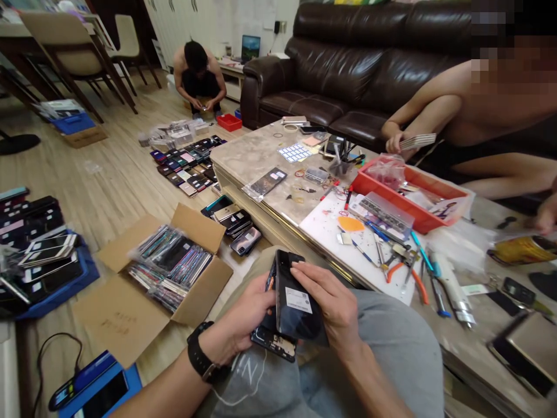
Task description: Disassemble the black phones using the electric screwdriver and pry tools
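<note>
Over my lap, both hands grip a black smartphone. My right hand [333, 305] clasps its black back cover [293, 305], which carries a white label and stands lifted away from the body. My left hand [250, 316], with a black watch on its wrist, holds the phone body [274, 343] from underneath; its open inside shows at the lower edge.
A marble table [256, 154] on my right bears a red tray [418, 217], pliers [402, 270], screwdrivers and phone parts. A cardboard box [130, 316] of bagged phones lies on the floor at left, with rows of phones [189, 165] beyond. One person sits at right, another crouches far back.
</note>
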The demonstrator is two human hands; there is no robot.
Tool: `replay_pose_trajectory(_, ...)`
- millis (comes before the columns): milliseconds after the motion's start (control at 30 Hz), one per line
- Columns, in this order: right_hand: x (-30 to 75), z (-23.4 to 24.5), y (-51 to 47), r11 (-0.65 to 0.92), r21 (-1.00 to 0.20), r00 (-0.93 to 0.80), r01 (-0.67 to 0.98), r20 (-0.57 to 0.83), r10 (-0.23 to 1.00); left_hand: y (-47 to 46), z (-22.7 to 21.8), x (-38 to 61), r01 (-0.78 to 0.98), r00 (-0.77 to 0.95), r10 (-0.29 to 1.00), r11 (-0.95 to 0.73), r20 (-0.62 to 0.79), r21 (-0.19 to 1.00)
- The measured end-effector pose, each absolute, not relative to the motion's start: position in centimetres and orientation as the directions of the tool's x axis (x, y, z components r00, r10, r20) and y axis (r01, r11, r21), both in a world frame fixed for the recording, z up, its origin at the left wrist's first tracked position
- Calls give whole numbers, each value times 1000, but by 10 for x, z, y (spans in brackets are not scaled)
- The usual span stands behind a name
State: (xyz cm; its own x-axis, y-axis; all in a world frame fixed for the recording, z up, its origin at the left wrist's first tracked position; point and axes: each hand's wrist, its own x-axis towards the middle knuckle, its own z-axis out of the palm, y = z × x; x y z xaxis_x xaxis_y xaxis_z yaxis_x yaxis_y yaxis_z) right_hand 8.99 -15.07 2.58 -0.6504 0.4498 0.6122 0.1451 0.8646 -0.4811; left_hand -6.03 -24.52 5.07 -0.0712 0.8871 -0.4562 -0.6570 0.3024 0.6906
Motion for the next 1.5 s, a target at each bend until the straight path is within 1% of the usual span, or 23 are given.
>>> replay_pose_trajectory(200, 92, 32, -149, 873, -454, -668, 179, 595, 447, -245, 47, -58, -678, -24, 891, 319, -453, 662)
replay_pose_trajectory(433, 90, 25, -145, 893, -417, -686, 168, 601, 410, -244, 49, -55, -671, -114, 893, 254, -436, 696)
replay_pose_trajectory(633, 85, 21, -142, 899, -395, -714, 191, 572, 403, -245, 51, -56, -640, -116, 908, 242, -403, 729)
replay_pose_trajectory(733, 84, 23, -141, 902, -387, -724, 191, 565, 396, -245, 52, -56, -627, -134, 902, 243, -410, 740)
replay_pose_trajectory(933, 84, 24, -140, 933, -312, -743, 179, 579, 336, -244, 48, -56, -641, -120, 890, 268, -439, 719)
replay_pose_trajectory(1067, 86, 30, -139, 936, -295, -749, 195, 571, 336, -244, 47, -56, -637, -120, 895, 262, -430, 725)
replay_pose_trajectory(1167, 88, 38, -136, 926, -318, -757, 202, 549, 354, -244, 49, -57, -641, -80, 896, 290, -438, 710)
replay_pose_trajectory(1233, 89, 43, -133, 917, -354, -767, 184, 531, 360, -245, 50, -57, -641, -56, 893, 310, -446, 702)
replay_pose_trajectory(1400, 96, 49, -122, 853, -513, -796, 98, 474, 377, -248, 51, -60, -646, 18, 878, 375, -478, 665)
replay_pose_trajectory(1500, 98, 49, -114, 802, -590, -800, 95, 434, 414, -248, 52, -61, -656, 55, 883, 384, -467, 650)
